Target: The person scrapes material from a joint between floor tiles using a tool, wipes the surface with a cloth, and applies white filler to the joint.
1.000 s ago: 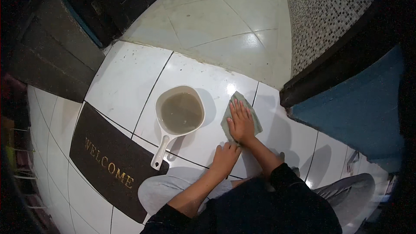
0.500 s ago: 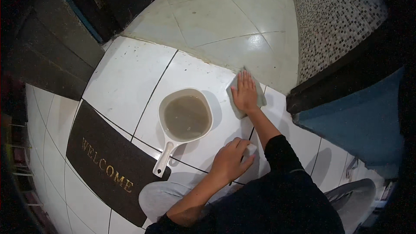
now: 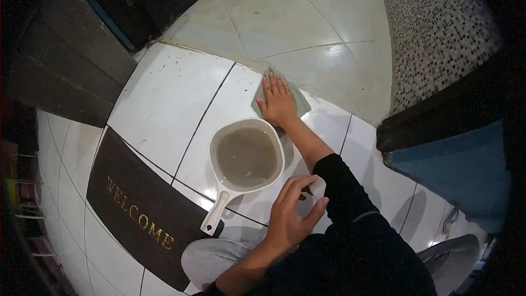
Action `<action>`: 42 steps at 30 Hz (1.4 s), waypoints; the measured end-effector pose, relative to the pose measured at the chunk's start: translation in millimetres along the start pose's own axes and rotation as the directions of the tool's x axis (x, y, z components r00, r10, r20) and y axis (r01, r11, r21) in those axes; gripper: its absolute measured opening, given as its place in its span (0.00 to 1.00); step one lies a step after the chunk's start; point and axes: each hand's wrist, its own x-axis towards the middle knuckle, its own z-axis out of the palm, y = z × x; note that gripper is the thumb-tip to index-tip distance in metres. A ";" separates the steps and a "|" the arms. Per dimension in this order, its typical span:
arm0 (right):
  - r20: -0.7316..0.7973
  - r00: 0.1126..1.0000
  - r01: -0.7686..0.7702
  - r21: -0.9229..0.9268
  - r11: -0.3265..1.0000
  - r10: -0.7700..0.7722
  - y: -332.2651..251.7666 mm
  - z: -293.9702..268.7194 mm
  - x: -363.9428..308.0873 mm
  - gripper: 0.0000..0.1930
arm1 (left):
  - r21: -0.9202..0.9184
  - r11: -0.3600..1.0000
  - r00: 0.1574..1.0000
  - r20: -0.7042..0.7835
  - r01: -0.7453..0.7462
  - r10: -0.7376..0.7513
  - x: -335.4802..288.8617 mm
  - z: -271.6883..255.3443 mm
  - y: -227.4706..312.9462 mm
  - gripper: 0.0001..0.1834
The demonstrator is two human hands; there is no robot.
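My right hand point(image 3: 278, 101) lies flat, fingers stretched out, on a grey-green cloth point(image 3: 301, 101), pressing it to the white tiles by the seam with the greenish floor. Closer to me, my left hand point(image 3: 290, 211) is raised with curled fingers; a small white piece point(image 3: 318, 187), its kind unclear, sits between fingers and thumb. Left of the cloth stands a white dipper point(image 3: 215, 156) with its handle toward me. Cloudy greyish water point(image 3: 245, 156) fills much of it.
A dark doormat point(image 3: 137, 203) with gold lettering lies at the left, its corner by the dipper's handle. Dark wooden panels point(image 3: 71, 49) rise at the far left. To the right are a mosaic-tiled wall point(image 3: 438, 38) and a blue panel point(image 3: 455, 159).
My right hand has slid the cloth leftward and a little away along the seam, to just beyond the dipper. My left hand has turned, showing more of the white piece. The view has shifted slightly.
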 end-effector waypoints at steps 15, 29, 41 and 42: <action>0.089 0.942 0.288 0.275 0.917 -0.323 -32.0 19.2 27.1 0.25 | -0.187 0.982 0.998 -0.052 0.013 -0.023 -2.9 -4.5 -14.1 0.22; 0.389 0.845 -0.319 0.918 -0.236 0.367 -4.1 -52.8 -98.4 0.16 | -0.126 0.971 0.923 -0.355 -0.203 0.147 4.8 -22.2 -36.7 0.19; 0.265 0.925 -0.024 0.756 -0.654 0.272 -48.2 -192.0 -126.7 0.28 | 0.187 0.971 0.731 -0.640 -0.149 0.236 15.9 -79.9 -27.7 0.17; 0.258 0.914 -0.028 0.812 -0.584 0.315 -66.9 -196.1 -113.8 0.26 | 0.157 0.980 0.742 -0.640 -0.124 0.197 16.6 -82.8 -28.2 0.16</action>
